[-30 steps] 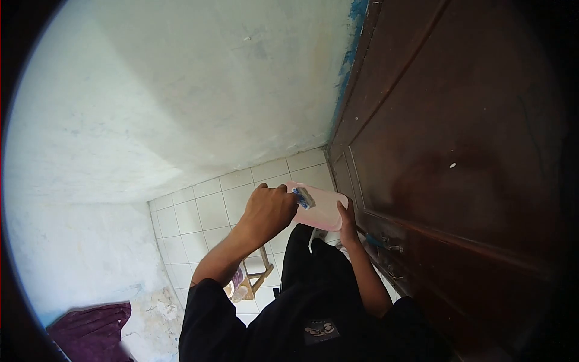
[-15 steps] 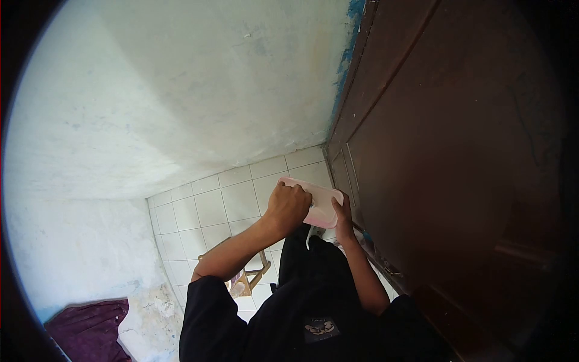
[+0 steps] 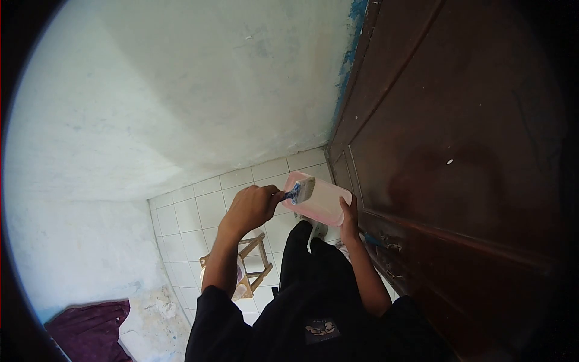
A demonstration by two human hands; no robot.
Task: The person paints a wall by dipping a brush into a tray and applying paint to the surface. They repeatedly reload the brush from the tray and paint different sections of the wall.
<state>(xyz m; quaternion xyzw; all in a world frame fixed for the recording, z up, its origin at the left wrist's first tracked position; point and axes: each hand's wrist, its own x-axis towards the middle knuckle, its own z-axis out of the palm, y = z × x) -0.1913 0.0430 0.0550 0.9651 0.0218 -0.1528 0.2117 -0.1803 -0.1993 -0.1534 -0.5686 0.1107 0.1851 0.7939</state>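
Observation:
My left hand [image 3: 250, 208] is closed around the blue handle of a flat paintbrush [image 3: 306, 189]. The brush's pale bristles point to the right, over the left end of a shallow pink plastic tray [image 3: 313, 216]. Whether the bristles touch the tray cannot be made out. Pale, paint-like stuff covers the inside of the tray. At its right end, my right hand [image 3: 348, 220] grips the tray, the thumb over the rim and the fingers hidden beneath. The tray is held above the floor in front of my body.
A small wooden stool [image 3: 260, 276] with containers on it stands below my left arm. A whitish wall [image 3: 181, 120] rises ahead, with blue paint [image 3: 345, 66] at its edge. To the right is a dark brown door [image 3: 458, 205]. Purple cloth [image 3: 90, 332] hangs lower left.
My left hand has moved left and back from over the tray, bringing the brush into clear sight. The tray has shifted slightly to the right in my right hand.

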